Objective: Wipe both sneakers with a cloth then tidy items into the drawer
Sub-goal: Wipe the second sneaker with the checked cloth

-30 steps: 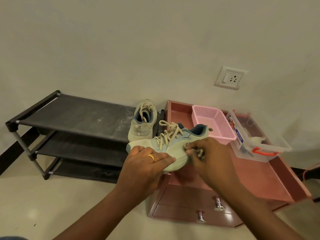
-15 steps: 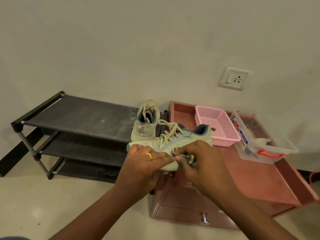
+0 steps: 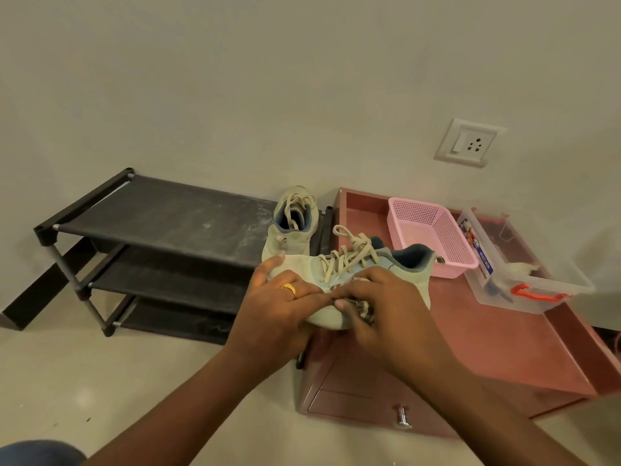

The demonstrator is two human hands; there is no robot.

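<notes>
Beside the wall, the dark shoe rack (image 3: 168, 213) carries the second sneaker (image 3: 289, 237) at its right end, apart from both hands. Next to it the pink bench (image 3: 497, 348) bears a pink basket (image 3: 433, 237) and a clear box (image 3: 524, 280), and its drawer (image 3: 356, 405) is closed. Above the bench's near left corner the held sneaker (image 3: 396, 264) hangs with its toe to the left and laces up. The left hand (image 3: 279, 311) grips the toe end, fingers curled over it. The right hand (image 3: 389, 307) has its fingers clenched on the bunched cloth (image 3: 364, 307), pressed to the near side of the shoe. Over the last second that hand has slid the cloth from mid-side toward the toe, and its thumb now almost meets the left fingertips. This stroke looks spent, so the cloth likely needs a fresh patch. The rack sneaker and the tidying are not yet begun.
</notes>
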